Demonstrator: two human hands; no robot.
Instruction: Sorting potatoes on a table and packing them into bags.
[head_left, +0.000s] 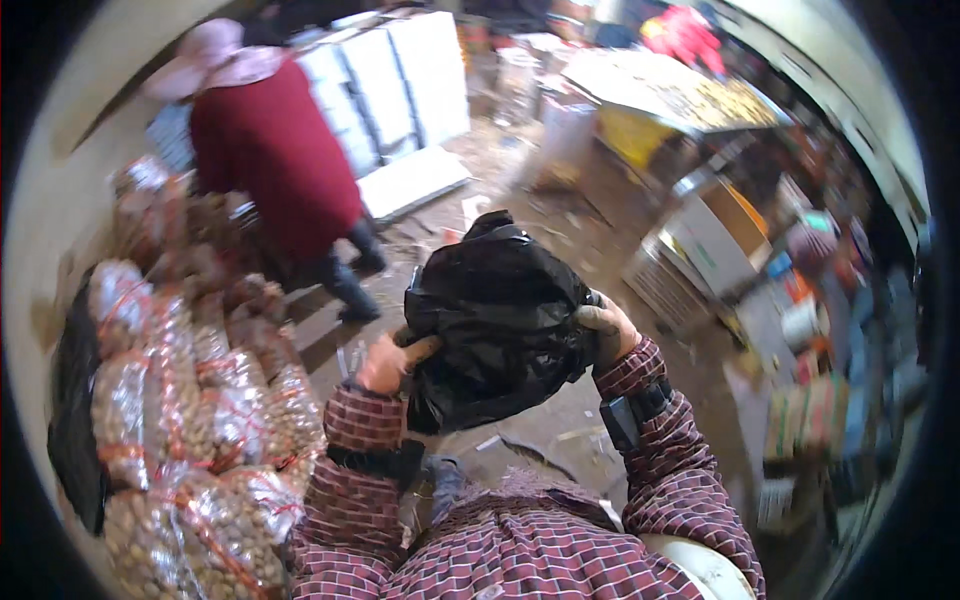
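Note:
A black plastic bag (495, 322) is held up in front of my chest, above the floor. Its left side is gripped by my left hand (394, 361), with the thumb lying on the plastic. My right hand (609, 327) pinches the right side, thumb on top. The fingers of both hands are partly hidden behind the bag. What the bag contains, if anything, cannot be seen.
Stacked clear sacks of round brown produce (172, 420) line the left wall. A person in a dark red top (277, 142) bends beside white foam boxes (397, 82). At right stand a cardboard box (712, 240) and a cluttered table. Debris litters the floor (525, 450).

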